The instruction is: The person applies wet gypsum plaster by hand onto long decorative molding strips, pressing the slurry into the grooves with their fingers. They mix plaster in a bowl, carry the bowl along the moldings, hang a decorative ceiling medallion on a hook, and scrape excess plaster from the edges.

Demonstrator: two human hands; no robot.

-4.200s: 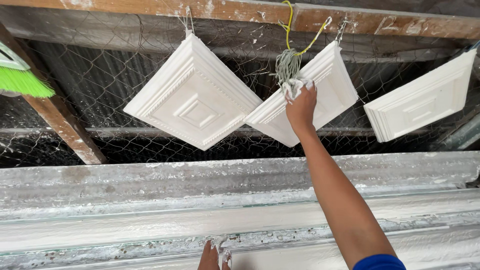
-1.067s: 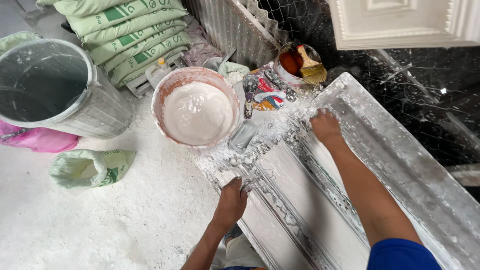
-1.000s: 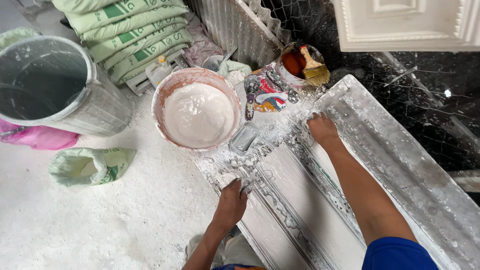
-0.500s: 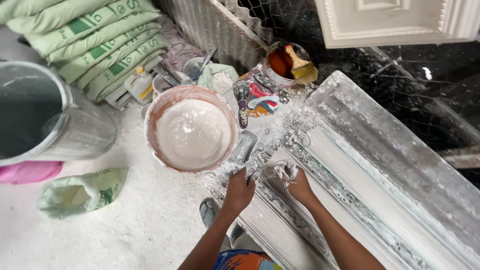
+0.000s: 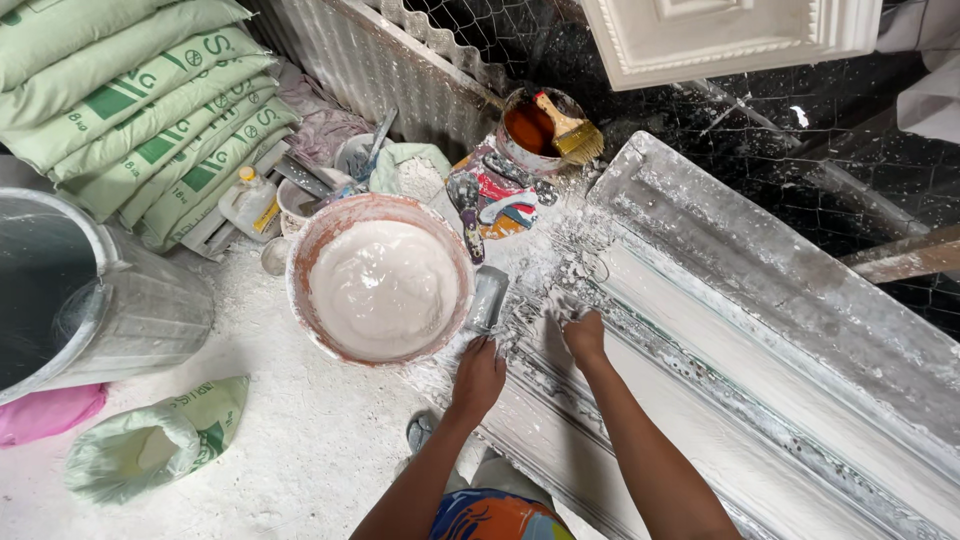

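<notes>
Even, soft daylight falls from above on my work, shadows faint, the white plaster in the bowl [image 5: 383, 288] glaring slightly, edges bent by the wide lens.

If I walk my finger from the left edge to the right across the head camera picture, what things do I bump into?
Grey metal bucket → bowl of white plaster → left hand → right hand → long white moulding mould.

White plaster and green sacks

The mould [image 5: 760, 330] is coated grey-white; the bowl [image 5: 380, 280] is rimmed reddish-brown and filled with off-white paste. Pale green sacks [image 5: 130, 100] are marked in darker green. An orange-brown liquid is seen in the tin [image 5: 530, 128], a yellow-bristled brush [image 5: 572, 135] across it.
</notes>
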